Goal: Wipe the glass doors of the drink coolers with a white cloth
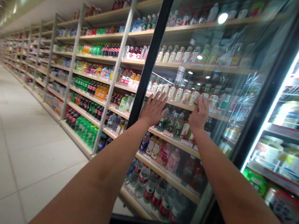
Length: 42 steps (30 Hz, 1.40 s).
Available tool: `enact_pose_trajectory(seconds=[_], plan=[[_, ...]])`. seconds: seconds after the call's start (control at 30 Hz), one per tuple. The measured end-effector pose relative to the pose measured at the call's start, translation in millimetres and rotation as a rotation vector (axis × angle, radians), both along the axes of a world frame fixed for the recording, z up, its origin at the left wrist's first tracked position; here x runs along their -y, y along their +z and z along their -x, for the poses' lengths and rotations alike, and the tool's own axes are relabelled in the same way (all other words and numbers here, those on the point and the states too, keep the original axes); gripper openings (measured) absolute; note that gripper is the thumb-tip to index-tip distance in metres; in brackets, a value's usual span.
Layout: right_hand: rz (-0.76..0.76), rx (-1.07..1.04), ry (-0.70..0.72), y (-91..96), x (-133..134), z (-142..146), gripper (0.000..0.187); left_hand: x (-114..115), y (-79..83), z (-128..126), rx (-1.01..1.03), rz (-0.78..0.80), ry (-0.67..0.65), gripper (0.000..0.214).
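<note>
A glass door (153,53) with a black frame stands open in front of me, and bottles on shelves show through its pane. My left hand (153,109) lies with its fingers spread and stretched on or very close to the glass, near the frame. To its right, my right hand (199,112) is up at the pane with bent fingers pressed together. Its fingertips are against the glass or just short of it; what they hold, if anything, is too unclear to name. Behind the glass, a row of pale-labelled bottles (179,93) lines a shelf.
A lit refrigerator interior (275,130) with packs and containers is at the right. Long shelves of drinks run away to the left, with green bottles (85,129) low down and upright metal posts (73,62) between bays. Pale floor tiles (42,155) lie along them.
</note>
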State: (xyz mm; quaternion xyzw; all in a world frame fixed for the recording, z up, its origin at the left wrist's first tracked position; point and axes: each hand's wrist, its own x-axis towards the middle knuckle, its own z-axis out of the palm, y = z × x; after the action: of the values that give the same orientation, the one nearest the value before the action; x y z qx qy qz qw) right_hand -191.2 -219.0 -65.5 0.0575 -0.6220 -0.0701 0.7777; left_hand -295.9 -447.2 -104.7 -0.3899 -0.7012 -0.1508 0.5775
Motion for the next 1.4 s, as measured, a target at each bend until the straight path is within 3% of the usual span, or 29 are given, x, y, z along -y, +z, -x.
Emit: enact_pose_trajectory(seconds=[0.1, 0.17, 0.33, 0.53, 0.73, 0.97, 1.23, 1.4], plan=[[-0.042, 0.022, 0.027, -13.0, 10, 3, 0.046, -1, -0.3, 0, -0.006, -0.003, -0.002, 0.063], [-0.074, 0.064, 0.044, -11.9, 12, 2, 0.045, -1, -0.6, 1, -0.005, -0.004, -0.005, 0.063], [-0.028, 0.101, 0.082, 21.9, 11, 8, 0.048, -1, -1.5, 2, -0.009, -0.017, -0.021, 0.063], [-0.033, 0.057, 0.036, 30.4, 16, 16, 0.052, -1, -0.7, 2, -0.019, -0.015, -0.022, 0.063], [0.001, 0.035, 0.042, 58.9, 20, 26, 0.055, 0, -8.4, 1, -0.012, -0.034, -0.013, 0.061], [-0.047, 0.080, 0.051, 37.2, 32, 28, 0.056, 1, -16.3, 0, -0.025, -0.043, -0.008, 0.059], [-0.063, 0.068, 0.022, 69.4, 37, 37, 0.053, 0, -16.0, 5, -0.033, -0.039, -0.001, 0.060], [-0.099, 0.028, 0.017, 52.3, 45, 38, 0.053, 1, -15.2, 2, -0.010, -0.040, -0.006, 0.059]])
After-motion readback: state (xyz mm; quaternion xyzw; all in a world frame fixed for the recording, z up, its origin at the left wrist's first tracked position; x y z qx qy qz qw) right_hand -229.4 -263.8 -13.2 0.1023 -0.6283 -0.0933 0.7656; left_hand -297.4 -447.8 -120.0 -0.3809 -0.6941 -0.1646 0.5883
